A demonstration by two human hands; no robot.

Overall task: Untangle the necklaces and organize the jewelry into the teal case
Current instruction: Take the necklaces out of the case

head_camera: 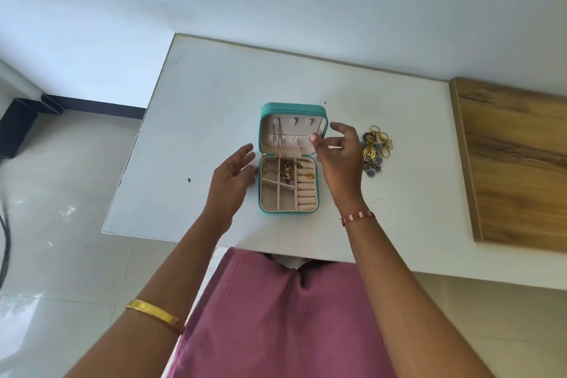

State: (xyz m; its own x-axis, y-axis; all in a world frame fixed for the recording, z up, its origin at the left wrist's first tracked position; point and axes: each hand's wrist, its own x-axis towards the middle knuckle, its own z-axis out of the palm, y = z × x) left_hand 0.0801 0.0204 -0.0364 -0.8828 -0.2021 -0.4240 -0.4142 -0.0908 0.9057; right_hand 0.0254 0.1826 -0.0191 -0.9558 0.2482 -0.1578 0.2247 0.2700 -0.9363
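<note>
The teal case (pixel 293 108) lies open in the middle of the white table (pixel 199 101). Thin gold chains (pixel 277 138) hang from the left hook in its lid, and one more chain (pixel 321 126) hangs at the lid's right side. A gold tangle (pixel 287 171) and a small gold piece (pixel 310 176) sit in the tray's upper compartments. My left hand (pixel 231 179) hovers by the case's left edge with its fingers spread. My right hand (pixel 337 156) is raised at the lid's right edge, fingers loosely apart, its thumb tip beside the right chain.
A pile of gold rings and blue flower pieces (pixel 376 147) lies on the table just right of my right hand. A wooden board (pixel 515 163) covers the table's right end. The near table edge is close to my lap.
</note>
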